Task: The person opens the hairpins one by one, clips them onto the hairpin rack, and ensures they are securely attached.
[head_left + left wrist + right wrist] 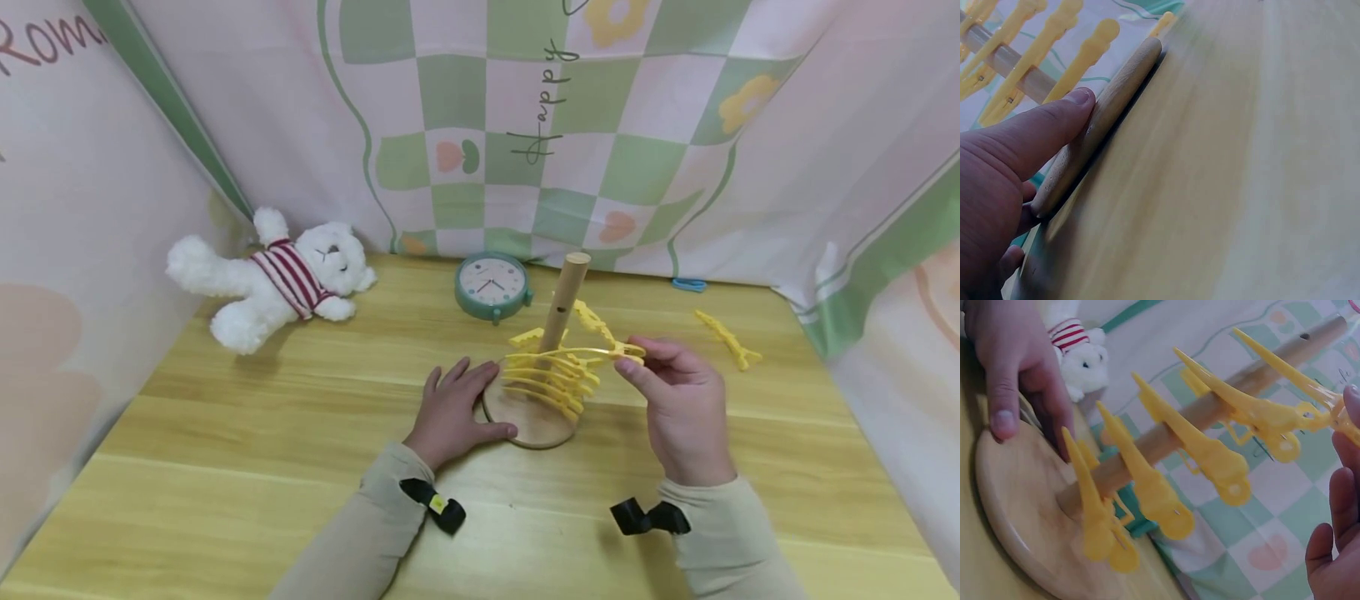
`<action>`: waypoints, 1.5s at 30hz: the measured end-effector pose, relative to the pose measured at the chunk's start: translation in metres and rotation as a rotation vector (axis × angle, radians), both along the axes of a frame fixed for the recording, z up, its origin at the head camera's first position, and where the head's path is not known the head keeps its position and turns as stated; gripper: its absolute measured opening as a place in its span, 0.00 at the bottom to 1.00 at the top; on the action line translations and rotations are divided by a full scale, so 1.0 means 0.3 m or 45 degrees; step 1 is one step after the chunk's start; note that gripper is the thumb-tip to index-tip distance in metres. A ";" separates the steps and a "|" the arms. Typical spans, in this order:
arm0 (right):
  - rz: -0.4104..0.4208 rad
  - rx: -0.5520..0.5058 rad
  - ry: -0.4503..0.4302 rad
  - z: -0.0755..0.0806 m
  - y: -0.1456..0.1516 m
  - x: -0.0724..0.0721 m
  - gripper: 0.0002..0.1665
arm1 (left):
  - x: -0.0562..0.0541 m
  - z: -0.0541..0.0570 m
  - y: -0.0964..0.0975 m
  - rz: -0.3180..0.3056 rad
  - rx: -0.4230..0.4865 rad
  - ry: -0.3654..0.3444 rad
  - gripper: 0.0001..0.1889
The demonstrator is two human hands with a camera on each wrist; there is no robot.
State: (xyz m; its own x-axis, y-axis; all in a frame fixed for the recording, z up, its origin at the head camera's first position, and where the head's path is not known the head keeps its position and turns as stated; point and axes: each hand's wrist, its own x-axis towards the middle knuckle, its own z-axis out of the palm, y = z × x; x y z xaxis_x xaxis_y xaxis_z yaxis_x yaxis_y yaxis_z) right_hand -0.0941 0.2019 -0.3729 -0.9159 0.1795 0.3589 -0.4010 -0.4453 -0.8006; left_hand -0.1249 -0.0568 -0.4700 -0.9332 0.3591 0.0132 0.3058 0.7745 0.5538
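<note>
My left hand (452, 418) rests on the rim of a round wooden base (529, 427), thumb at the front and straight fingers at the left side. From the base rises a wooden post (565, 293) with a small hole near its top. Several yellow plastic clips (1207, 442) sit one above another, their long prongs straddling the post. My right hand (688, 410) pinches the handle end of the uppermost clip (1288, 370) between thumb and fingers, its prongs reaching to the post. A further yellow clip (591, 319) angles up behind the post.
A loose yellow clip (723, 337) lies on the wooden table at the right. A green clock (492, 283) is behind the post, and a white plush bear (288, 279) in a striped shirt lies at the back left. Near the curtain is a small blue item (689, 285).
</note>
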 end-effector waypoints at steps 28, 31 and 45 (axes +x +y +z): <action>-0.070 0.200 -0.162 -0.010 -0.046 0.008 0.16 | 0.010 0.021 -0.003 -0.065 -0.011 -0.031 0.51; -0.037 0.194 -0.135 -0.014 -0.042 0.006 0.17 | 0.011 0.024 -0.004 -0.063 -0.013 -0.034 0.51; -0.004 0.372 -0.259 -0.012 -0.036 0.012 0.18 | 0.016 0.027 0.004 -0.032 -0.033 0.018 0.51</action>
